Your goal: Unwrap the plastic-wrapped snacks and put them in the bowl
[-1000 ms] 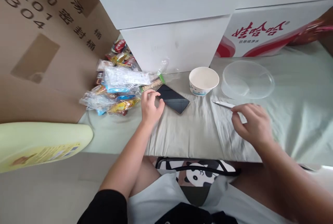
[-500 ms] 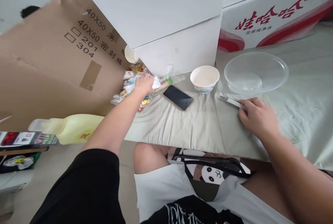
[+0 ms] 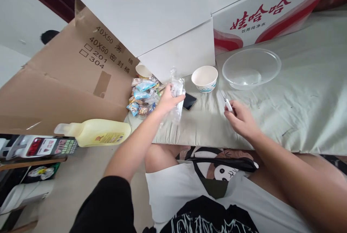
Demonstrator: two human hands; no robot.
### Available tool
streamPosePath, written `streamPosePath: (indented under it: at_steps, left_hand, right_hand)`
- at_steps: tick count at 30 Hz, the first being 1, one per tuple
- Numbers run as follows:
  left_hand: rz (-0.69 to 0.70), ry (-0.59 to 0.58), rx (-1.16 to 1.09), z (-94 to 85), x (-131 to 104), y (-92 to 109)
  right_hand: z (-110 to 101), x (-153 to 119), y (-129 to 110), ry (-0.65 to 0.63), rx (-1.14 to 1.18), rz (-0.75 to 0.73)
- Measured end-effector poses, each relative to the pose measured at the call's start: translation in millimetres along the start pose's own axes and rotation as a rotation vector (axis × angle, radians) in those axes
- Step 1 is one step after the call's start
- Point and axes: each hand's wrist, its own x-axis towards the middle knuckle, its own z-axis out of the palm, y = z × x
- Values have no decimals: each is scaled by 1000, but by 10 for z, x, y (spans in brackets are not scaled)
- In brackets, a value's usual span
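Two bare hands are over the cloth-covered table point(image 3: 300, 85), forearms reaching in across its near edge. The left hand point(image 3: 167, 100) has thumb and fingers clamped on a clear plastic packet point(image 3: 177, 87) with something pale inside; gripping it near the middle probably keeps the slippery film from sagging. Whether its lower end touches the cloth, I cannot tell.

The right hand point(image 3: 240, 117), apart from the left, is closed around the white handle of what looks like a cutter point(image 3: 229, 105). Its tip points toward the table's back edge and slightly left, a hold that likely keeps it away from the body; whether a blade is out is too small to tell.

Between the hands, a phone point(image 3: 190, 101) lies flat, partly hidden behind the packet. Farther back stands a paper bowl point(image 3: 205, 80), upright, with a clear plastic basin point(image 3: 251, 70) to its right, both near the cartons along the back edge and so out of the hands' way.

Toward the table's left end, small wrapped snacks point(image 3: 143, 95) lie heaped against a brown carton point(image 3: 78, 81), which seems to act as a wall for the pile. A yellow bottle point(image 3: 101, 132) shows by the near left corner.
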Motion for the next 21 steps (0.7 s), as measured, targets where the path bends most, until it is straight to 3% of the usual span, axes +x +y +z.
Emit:
streamPosePath:
  at_steps: [5, 8, 10, 13, 16, 18, 21]
  left_hand:
    - [-139, -57, -497, 932, -52, -155]
    - [-207, -176, -710, 1239, -6, -165]
    - [-246, -260, -833, 1284, 27, -161]
    - [-310, -298, -899, 1210, 44, -209]
    - [-297, -269, -844, 1130, 5, -338]
    - [-256, -229, -802, 1108, -38, -435]
    - [-204, -169, -784, 1093, -100, -541]
  right_hand:
    - [192, 60, 14, -36, 257, 135]
    - [209, 145, 61, 5, 290, 171]
    - [173, 203, 81, 34, 293, 198]
    - [102, 259, 75, 22, 446, 263]
    - [67, 264, 35, -140, 614, 304]
    - [75, 246, 8, -237, 596, 295]
    - [114, 220, -4, -241, 467, 259]
